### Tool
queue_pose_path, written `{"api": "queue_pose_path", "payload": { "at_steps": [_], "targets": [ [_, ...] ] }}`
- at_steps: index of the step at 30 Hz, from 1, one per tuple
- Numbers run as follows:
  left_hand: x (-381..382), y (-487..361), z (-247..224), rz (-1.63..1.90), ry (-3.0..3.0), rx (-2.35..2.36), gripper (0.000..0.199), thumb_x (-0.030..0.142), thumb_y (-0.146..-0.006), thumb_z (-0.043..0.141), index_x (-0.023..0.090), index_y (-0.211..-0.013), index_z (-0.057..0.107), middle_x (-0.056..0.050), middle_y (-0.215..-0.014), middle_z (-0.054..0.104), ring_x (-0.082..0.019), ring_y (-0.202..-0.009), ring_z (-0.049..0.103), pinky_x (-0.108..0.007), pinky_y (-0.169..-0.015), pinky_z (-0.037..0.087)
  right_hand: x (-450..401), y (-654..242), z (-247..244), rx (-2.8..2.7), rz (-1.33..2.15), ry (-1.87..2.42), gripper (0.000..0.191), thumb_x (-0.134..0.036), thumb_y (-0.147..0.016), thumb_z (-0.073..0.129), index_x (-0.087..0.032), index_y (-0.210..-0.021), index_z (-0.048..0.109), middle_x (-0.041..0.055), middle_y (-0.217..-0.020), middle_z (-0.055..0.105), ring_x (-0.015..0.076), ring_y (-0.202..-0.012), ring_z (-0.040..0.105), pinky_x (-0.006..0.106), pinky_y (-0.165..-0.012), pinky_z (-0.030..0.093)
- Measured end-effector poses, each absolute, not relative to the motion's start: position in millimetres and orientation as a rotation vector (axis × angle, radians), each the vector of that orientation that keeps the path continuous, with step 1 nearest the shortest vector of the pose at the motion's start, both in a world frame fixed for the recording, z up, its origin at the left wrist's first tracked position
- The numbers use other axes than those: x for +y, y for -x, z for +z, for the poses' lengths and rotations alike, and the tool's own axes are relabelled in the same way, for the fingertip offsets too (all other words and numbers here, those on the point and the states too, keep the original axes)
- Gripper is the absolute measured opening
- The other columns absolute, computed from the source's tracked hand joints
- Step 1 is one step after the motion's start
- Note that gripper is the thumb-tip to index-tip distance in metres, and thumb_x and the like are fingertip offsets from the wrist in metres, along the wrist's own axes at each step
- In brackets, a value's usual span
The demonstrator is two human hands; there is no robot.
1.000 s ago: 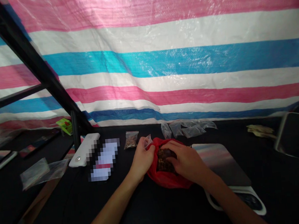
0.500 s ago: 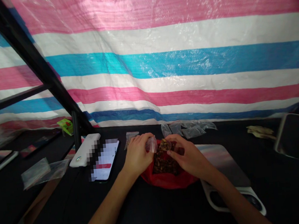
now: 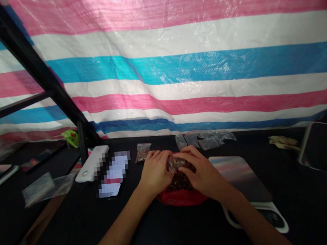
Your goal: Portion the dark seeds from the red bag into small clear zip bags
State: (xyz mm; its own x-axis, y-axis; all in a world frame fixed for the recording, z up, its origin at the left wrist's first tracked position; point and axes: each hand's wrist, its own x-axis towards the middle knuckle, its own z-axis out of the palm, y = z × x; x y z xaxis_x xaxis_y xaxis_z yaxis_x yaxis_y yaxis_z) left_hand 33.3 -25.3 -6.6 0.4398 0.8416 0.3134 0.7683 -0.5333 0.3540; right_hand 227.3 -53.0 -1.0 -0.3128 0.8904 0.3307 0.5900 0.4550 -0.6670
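A red bag (image 3: 184, 197) lies open on the black table, with small brown pieces (image 3: 180, 182) inside. Over its left side, my left hand (image 3: 157, 170) is closed on a small clear plastic bag (image 3: 171, 165). My right hand (image 3: 197, 167) pinches a small clear cup (image 3: 179, 161) and holds it against the mouth of that plastic bag. What the cup contains is hard to make out. Beyond my left hand lies a filled zip bag (image 3: 142, 152). A flat scale (image 3: 242, 176) sits right of the red bag, partly under my right forearm.
Several clear bags (image 3: 211, 139) lie at the back edge. To the left are a phone (image 3: 115, 176), a white device (image 3: 93, 163) and loose clear bags (image 3: 40, 188). A dark-screened device (image 3: 323, 147) stands at the right, near crumpled paper (image 3: 283, 141). A striped sheet (image 3: 176, 68) hangs behind.
My right hand has moved left with the cup, bringing it to the small plastic bag. My left hand has shifted slightly right and down, uncovering more of the filled zip bag.
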Motion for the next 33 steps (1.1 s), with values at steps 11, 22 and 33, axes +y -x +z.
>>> {"api": "queue_pose_path", "payload": {
  "at_steps": [11, 22, 33],
  "targets": [
    [-23.5, -35.8, -6.7, 0.76, -2.357, 1.412, 0.03, 0.04, -0.083, 0.08, 0.022, -0.104, 0.067, -0.005, -0.097, 0.074, -0.027, -0.094, 0.066, -0.039, -0.088, 0.043, -53.9, -223.9, -4.4, -2.037, 0.468, 1.173, 0.047, -0.011, -0.096, 0.051, -0.029, -0.139, 0.058, 0.01, -0.136, 0.059, 0.0249, -0.125, 0.061, 0.046, -0.11, 0.051],
    [-26.2, -38.8, -8.4, 0.82, -2.273, 1.334, 0.029, 0.031, -0.084, 0.077, 0.022, -0.109, 0.066, -0.004, -0.106, 0.075, -0.027, -0.099, 0.067, -0.04, -0.093, 0.044, -55.3, -225.1, -0.3, -2.051, 0.446, 1.058, 0.036, -0.011, -0.098, 0.048, -0.028, -0.127, 0.062, 0.0095, -0.131, 0.059, 0.0234, -0.124, 0.059, 0.044, -0.109, 0.05],
    [-28.9, -39.9, -3.1, 0.826, -2.29, 1.304, 0.025, 0.031, -0.086, 0.075, 0.022, -0.109, 0.069, -0.004, -0.099, 0.074, -0.026, -0.095, 0.064, -0.039, -0.089, 0.043, -56.2, -228.1, 1.7, -2.099, 0.451, 1.157, 0.032, -0.023, -0.102, 0.053, -0.027, -0.133, 0.06, 0.0095, -0.126, 0.06, 0.0235, -0.115, 0.063, 0.042, -0.103, 0.054]
  ]
}}
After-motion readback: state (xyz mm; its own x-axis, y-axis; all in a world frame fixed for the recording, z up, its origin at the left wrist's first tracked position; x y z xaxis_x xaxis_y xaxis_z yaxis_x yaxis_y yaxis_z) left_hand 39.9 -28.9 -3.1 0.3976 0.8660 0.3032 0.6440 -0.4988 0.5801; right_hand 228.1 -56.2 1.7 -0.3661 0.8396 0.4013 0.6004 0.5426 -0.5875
